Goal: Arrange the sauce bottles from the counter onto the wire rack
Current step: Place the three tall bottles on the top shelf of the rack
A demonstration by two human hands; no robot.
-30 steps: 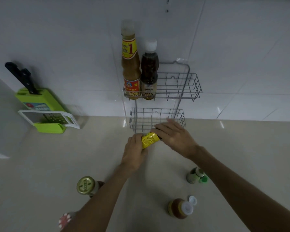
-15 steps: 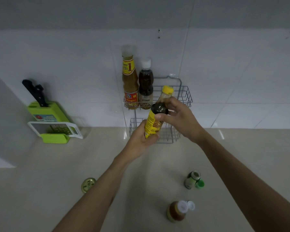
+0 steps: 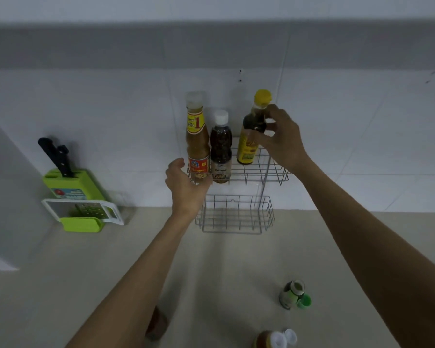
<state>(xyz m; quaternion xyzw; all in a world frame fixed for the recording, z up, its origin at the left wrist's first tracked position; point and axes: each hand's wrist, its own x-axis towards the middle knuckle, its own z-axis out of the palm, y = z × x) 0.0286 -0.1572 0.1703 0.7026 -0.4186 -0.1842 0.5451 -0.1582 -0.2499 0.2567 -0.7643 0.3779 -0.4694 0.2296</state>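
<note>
A two-tier wire rack [image 3: 261, 173] hangs on the tiled wall. Its upper basket holds a tall orange sauce bottle [image 3: 197, 136] and a dark bottle with a white cap [image 3: 220, 146]. To their right, a dark yellow-capped bottle [image 3: 249, 146] stands upright in the same basket, with my right hand [image 3: 283, 139] closed around its neck and shoulder. My left hand [image 3: 186, 189] cups the basket's front-left corner, thumb on the side and fingers on the front rail. The lower basket [image 3: 236, 217] holds nothing.
On the counter lie a small green-capped bottle [image 3: 293, 293], a brown white-capped bottle [image 3: 274, 340] at the bottom edge, and another bottle [image 3: 158, 322] partly hidden behind my left forearm. A green knife block [image 3: 70, 182] with a grater [image 3: 83, 212] stands at the left.
Both hands lifted the yellow-capped bottle from the counter into the upper basket. My left hand let go of its base and moved to the basket's front-left corner.
</note>
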